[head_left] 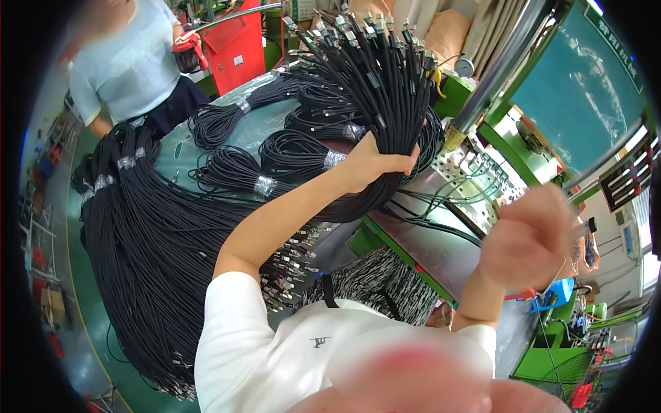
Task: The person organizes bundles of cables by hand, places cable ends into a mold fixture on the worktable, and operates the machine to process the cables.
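Observation:
My left hand (pixel 377 164) is wrapped round a thick bundle of black cables (pixel 396 113). Metal plugs fan out at the bundle's upper end, and its lower part bends down beneath my wrist. My right hand (pixel 527 237) is raised at the right, apart from the bundle, beside the machine. Motion smears its fingers, so I cannot make out whether it holds anything. Next to my left forearm lie coiled cable hanks (pixel 296 153) bound with shiny silver wrap. A big mass of long black cables (pixel 155 241) hangs over the table's left side, with plugs at its ends.
A green machine with a metal post (pixel 499 72) and a drilled metal plate (pixel 475 172) stands at the right. Several thin green cables cross the plate. Another person (pixel 131 69) stands at the far left, near a red cabinet (pixel 237 51). A blue stool (pixel 556 294) is at the lower right.

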Demonstrator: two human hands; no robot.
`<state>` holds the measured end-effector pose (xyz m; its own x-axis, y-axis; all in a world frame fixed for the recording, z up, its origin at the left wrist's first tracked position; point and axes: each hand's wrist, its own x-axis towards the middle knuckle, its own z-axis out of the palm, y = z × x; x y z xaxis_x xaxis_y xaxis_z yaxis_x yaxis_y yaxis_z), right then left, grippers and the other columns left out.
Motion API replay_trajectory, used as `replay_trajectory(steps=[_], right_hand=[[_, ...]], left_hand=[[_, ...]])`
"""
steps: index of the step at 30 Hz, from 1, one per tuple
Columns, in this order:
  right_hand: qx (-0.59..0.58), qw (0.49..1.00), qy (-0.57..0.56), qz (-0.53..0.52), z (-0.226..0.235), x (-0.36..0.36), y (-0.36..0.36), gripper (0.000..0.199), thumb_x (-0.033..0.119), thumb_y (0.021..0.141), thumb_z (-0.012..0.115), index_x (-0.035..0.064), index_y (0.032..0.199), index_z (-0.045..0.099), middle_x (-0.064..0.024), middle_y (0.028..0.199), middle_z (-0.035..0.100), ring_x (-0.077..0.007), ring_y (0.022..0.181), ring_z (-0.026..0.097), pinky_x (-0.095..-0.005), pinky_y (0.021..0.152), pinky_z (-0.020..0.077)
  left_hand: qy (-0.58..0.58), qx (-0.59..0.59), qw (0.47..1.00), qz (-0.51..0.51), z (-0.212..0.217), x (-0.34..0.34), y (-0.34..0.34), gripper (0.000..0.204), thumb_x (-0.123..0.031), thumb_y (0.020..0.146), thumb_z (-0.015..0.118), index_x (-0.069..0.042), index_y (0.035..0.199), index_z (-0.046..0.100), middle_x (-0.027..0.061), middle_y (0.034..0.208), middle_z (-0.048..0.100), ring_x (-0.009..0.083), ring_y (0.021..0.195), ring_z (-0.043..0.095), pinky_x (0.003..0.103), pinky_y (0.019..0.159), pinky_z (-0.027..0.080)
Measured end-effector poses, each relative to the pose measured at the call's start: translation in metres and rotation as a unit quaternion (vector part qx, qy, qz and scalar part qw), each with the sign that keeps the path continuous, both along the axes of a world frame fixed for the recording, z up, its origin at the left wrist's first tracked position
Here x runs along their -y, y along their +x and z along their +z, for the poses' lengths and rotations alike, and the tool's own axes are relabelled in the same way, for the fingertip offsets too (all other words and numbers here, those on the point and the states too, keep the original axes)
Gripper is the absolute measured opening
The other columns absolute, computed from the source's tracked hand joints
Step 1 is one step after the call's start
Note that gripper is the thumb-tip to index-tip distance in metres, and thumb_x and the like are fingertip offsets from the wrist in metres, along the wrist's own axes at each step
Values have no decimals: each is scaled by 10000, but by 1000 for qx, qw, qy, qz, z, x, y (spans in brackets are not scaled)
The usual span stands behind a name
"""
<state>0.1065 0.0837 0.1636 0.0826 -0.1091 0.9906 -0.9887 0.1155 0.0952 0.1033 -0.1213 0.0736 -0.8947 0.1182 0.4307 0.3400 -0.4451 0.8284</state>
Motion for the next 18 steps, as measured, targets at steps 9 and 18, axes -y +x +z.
replay_trajectory(steps=[9,18], right_hand=[[137,918,303,-217,-2,37,-5,414,15,754,518,195,1089,681,-97,531,516,-243,460,493,-339,486,410],[46,956,260,-129,-21,9,-7,435,-57,732,535,54,1138,642,-91,617,529,-221,520,488,-325,512,398]], left_hand=[[-45,5,999,14,7,-9,11,196,-32,743,682,-42,895,559,17,786,553,109,717,532,262,654,436],[-54,-13,998,-16,-1,-3,6,203,-35,744,685,-33,913,573,15,787,570,108,723,545,259,655,444]])
